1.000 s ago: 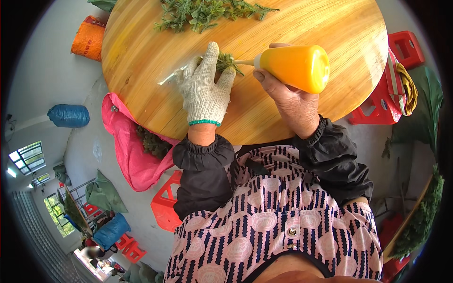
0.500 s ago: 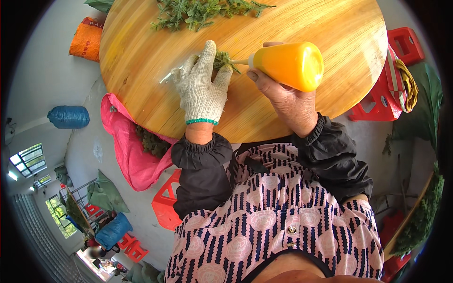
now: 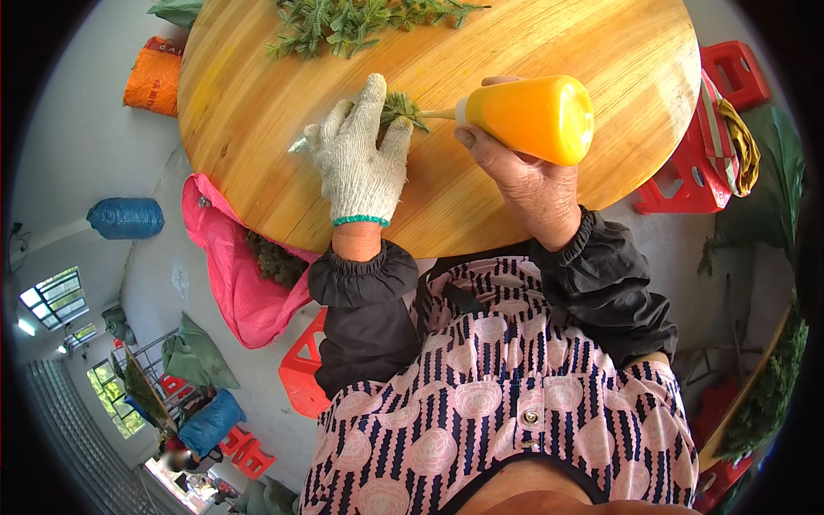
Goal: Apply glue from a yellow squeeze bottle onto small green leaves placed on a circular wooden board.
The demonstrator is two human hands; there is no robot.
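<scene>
My left hand (image 3: 359, 167) wears a white knit glove with a green cuff edge. Between its thumb and forefinger it pinches a small green conifer sprig (image 3: 400, 109) just above the round wooden table (image 3: 275, 112). A yellow squeeze bottle (image 3: 532, 118) lies sideways in my bare right hand (image 3: 525, 184), its base toward the right. The bottle's thin nozzle points left and its tip meets the sprig, or nearly so; I cannot tell whether anything flows out. Beside the gloved fingers a small whitish, shiny piece (image 3: 298, 145) shows, partly blurred.
A pile of green conifer sprigs (image 3: 348, 26) lies at the table's far side. A pink sack (image 3: 232, 275) with greenery in it hangs at the near left edge. Red stools (image 3: 687, 176) stand at the right, one with bags on it. An orange sack (image 3: 154, 79) is at the far left.
The sprig and my gloved fingers have turned slightly, and the sprig's needles now spread a little more to the right. The bottle stays at the sprig; the whole view has shifted a little.
</scene>
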